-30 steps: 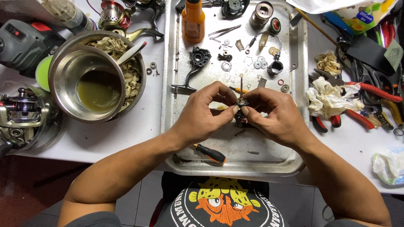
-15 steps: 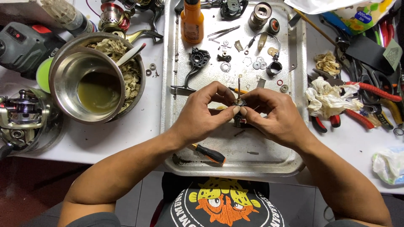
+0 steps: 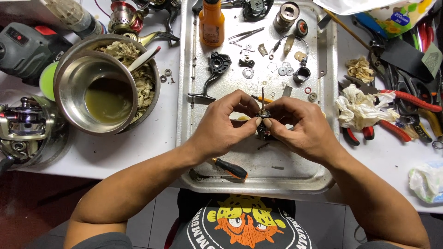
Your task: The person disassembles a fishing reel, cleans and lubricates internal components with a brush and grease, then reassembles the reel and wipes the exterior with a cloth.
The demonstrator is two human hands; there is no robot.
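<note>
Both hands meet over a metal tray (image 3: 300, 177). My left hand (image 3: 221, 124) and my right hand (image 3: 302, 127) pinch a small dark reel part (image 3: 263, 121) between thumbs and forefingers. A thin metal shaft (image 3: 262, 98) sticks up from that part. The lower half of the part is hidden by my fingers. A black reel handle arm (image 3: 213, 74) lies on the tray just beyond my left hand. Several small washers and rings (image 3: 284, 70) are scattered beyond my right hand.
A steel bowl (image 3: 99, 90) of yellowish liquid sits left of the tray, inside a larger bowl with rags. An orange bottle (image 3: 212, 24) stands at the tray's far end. A screwdriver (image 3: 229, 168) lies under my left wrist. Crumpled cloth (image 3: 360, 108), pliers and scissors crowd the right side.
Both hands hold the same place over the tray. The fingers have shifted slightly on the small part; the shaft still points up.
</note>
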